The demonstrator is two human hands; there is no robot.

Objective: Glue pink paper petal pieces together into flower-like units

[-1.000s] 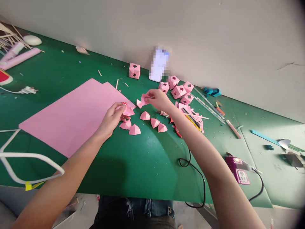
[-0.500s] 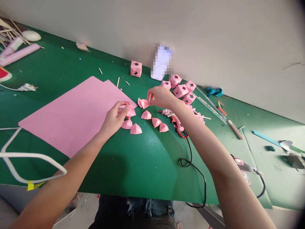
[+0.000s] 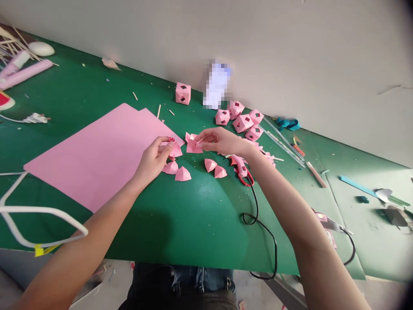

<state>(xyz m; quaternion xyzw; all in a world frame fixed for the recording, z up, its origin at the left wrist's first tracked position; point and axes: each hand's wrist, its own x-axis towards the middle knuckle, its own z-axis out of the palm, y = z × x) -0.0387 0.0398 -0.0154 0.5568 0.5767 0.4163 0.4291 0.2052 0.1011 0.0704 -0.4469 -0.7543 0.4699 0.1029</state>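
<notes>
My left hand (image 3: pixel 155 158) is closed at the corner of the pink paper sheet (image 3: pixel 106 155), its fingers pinched on a folded pink paper piece (image 3: pixel 176 150). Across from it, my right hand (image 3: pixel 222 141) pinches another folded pink paper piece (image 3: pixel 194 147) between thumb and fingers. A further bit of folded pink paper shows just behind that one. Small cone-like paper pieces (image 3: pixel 183 173) lie on the green table below my left fingers, and two more paper pieces (image 3: pixel 220 172) lie below my right hand.
Several pink paper polyhedra (image 3: pixel 243 123) sit behind my right hand; one paper cube (image 3: pixel 183 93) stands apart, near a phone (image 3: pixel 217 85) against the wall. A pink glue gun (image 3: pixel 239 165) with a black cord and red-handled scissors (image 3: pixel 247 178) lie under my right forearm.
My right hand has lowered slightly towards me and now pinches a pink piece; the piece that lay alone beneath it has left its spot. My left hand stays nearly still.
</notes>
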